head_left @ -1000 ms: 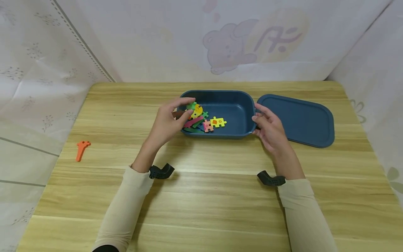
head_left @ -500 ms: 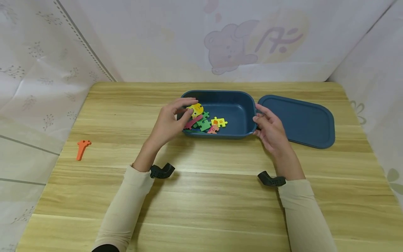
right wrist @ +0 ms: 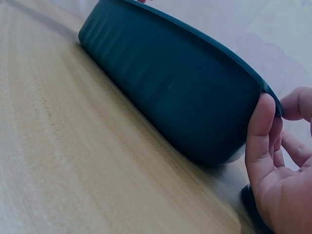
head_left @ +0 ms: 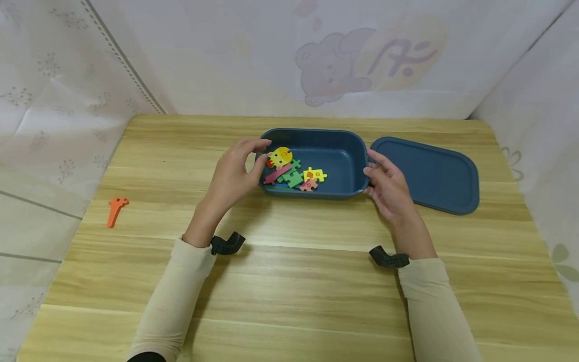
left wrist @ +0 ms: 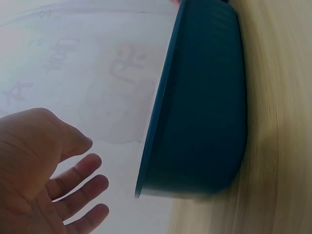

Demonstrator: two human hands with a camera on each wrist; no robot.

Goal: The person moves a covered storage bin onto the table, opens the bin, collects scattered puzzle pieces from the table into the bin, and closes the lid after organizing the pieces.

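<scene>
A dark blue rectangular box (head_left: 336, 171) stands uncovered on the table. Colourful puzzle pieces lie heaped in its left part: a yellow piece with an animal face (head_left: 282, 156), a green piece (head_left: 293, 178), a pink strip (head_left: 277, 175), a yellow square piece (head_left: 315, 175) and an orange-pink piece (head_left: 309, 185). Beside the box's left end, my left hand (head_left: 231, 171) is held with its fingers loosely bent; the left wrist view shows them apart from the box, with nothing in them. At the opposite end, my right hand (head_left: 390, 188) pinches the box's rim between thumb and fingers.
The flat blue lid (head_left: 429, 173) lies to the right of the box, behind the right hand. An orange puzzle piece (head_left: 116, 211) lies alone near the table's left edge. Patterned curtains (head_left: 217, 60) hang behind the table and at both sides.
Puzzle pieces have tumbled and spread rightward in the box; the green piece is now more exposed. My left hand has drawn back slightly to the left. The right hand keeps its hold.
</scene>
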